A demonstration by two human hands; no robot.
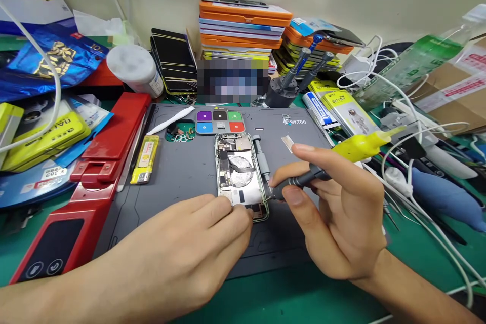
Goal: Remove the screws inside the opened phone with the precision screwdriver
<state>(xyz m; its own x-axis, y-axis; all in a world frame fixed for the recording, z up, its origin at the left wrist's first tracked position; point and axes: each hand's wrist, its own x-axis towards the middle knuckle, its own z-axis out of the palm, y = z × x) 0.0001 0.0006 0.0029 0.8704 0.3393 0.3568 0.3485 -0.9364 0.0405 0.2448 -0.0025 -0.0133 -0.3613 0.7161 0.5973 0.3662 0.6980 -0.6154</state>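
Observation:
An opened phone (243, 169) lies on the grey work mat (182, 223), its circuit board, round coil and inner metal plate exposed. My left hand (190, 248) is closed over the phone's lower left edge, fingertips pressed together; whatever they pinch is hidden. Between thumb and fingers, my right hand (337, 212) grips a dark screwdriver (299, 180), its front end by the phone's lower right side. Beside the phone's right edge lies a grey screwdriver (260, 157). A yellow nozzled bottle (359, 147) shows behind my right fingers.
Left on the mat are a yellow-wrapped battery (145, 159), a white stick tool (170, 120) and a red device (110, 142). Behind stand a coloured tray (220, 122), a tool holder (281, 92) and stacked boxes (243, 25). Cables (436, 233) run along the right.

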